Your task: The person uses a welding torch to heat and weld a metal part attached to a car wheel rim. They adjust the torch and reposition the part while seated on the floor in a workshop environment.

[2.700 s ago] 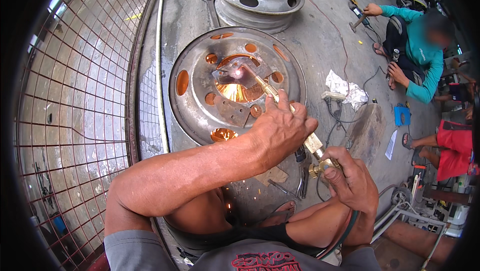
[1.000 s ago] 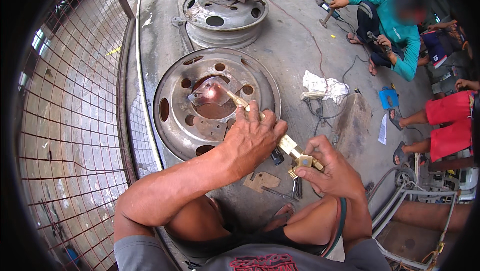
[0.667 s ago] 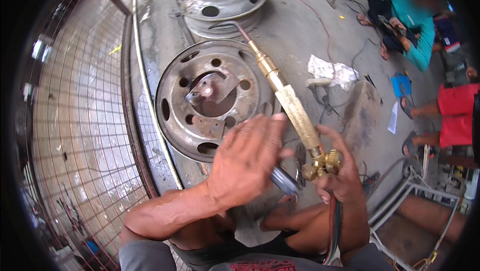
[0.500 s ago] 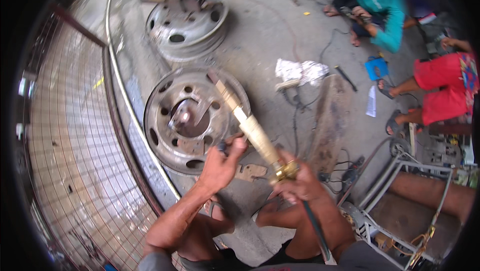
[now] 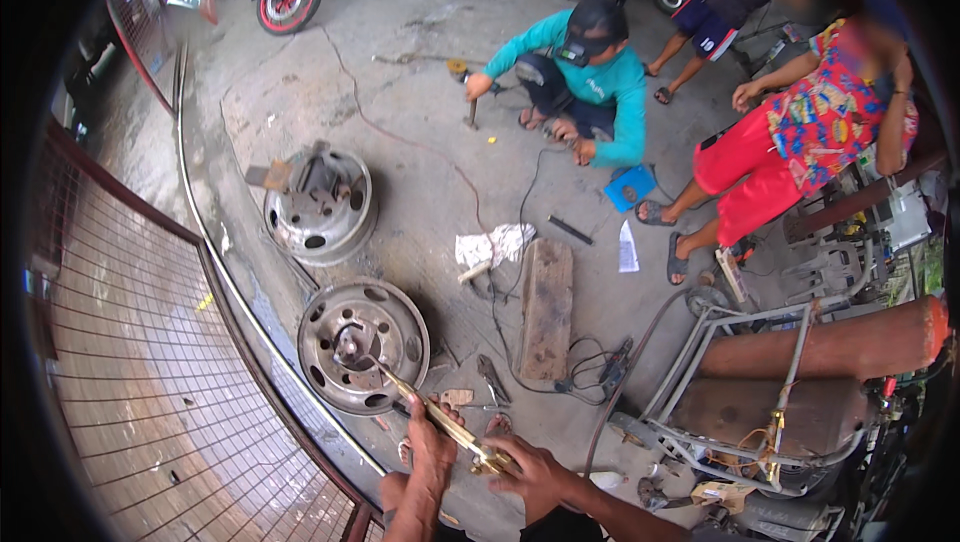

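A long brass cutting torch (image 5: 455,429) points up and left over the nearer steel wheel rim (image 5: 404,327). My left hand (image 5: 430,442) is closed around the torch's body, with a small dark piece beside its fingers that I cannot make out. At the valve end my right hand (image 5: 535,474) grips the torch, its fingers on the brass fittings. The torch's tip comes close to the metal piece (image 5: 349,345) in the rim's centre hole; whether they touch I cannot tell. Pliers (image 5: 490,379) lie on the floor right of the rim.
Farther off, a second wheel rim (image 5: 345,232) carries metal parts. A wooden block (image 5: 547,312), white cloth (image 5: 505,244) and cables lie mid-floor. A metal cart (image 5: 690,372) with rusty cylinders stands right. Wire fencing (image 5: 150,342) runs left. A person in teal (image 5: 615,92) crouches ahead; others are at right.
My view has tilted up and shows more of the yard. The torch's tip has moved toward the rim's centre. My left hand, apart from the torch before, now closes around it.
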`<state>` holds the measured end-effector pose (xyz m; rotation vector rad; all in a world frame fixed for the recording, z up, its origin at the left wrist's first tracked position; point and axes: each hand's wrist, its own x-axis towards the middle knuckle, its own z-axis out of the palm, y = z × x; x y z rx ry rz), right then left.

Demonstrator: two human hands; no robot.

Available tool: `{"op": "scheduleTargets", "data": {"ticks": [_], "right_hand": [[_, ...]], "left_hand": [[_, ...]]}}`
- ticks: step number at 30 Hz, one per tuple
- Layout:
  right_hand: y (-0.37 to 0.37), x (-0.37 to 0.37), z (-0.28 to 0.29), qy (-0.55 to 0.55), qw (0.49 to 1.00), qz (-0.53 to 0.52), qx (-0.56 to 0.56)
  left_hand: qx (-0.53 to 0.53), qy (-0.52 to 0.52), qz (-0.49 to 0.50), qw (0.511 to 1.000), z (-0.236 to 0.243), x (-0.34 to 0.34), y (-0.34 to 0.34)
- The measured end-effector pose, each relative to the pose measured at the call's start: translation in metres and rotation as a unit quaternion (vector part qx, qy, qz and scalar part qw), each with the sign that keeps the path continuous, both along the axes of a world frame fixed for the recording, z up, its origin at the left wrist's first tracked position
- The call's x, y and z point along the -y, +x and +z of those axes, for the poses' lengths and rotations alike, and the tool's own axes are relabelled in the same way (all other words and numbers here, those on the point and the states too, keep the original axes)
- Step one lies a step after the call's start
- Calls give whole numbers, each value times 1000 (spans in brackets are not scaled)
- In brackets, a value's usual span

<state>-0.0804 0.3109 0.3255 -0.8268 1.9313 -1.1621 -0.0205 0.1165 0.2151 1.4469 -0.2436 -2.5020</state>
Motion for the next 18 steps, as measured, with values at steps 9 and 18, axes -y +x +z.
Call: {"op": "scheduleTargets", "data": {"ticks": [9,18], "right_hand": [[155,-256,48,395,899,-102,158],[147,-199,-44,453,852,-6,262]], "left_hand": [[-10,-145,107,984,171,30,-22],[-59,-263,64,961,270,49,-21]]}}
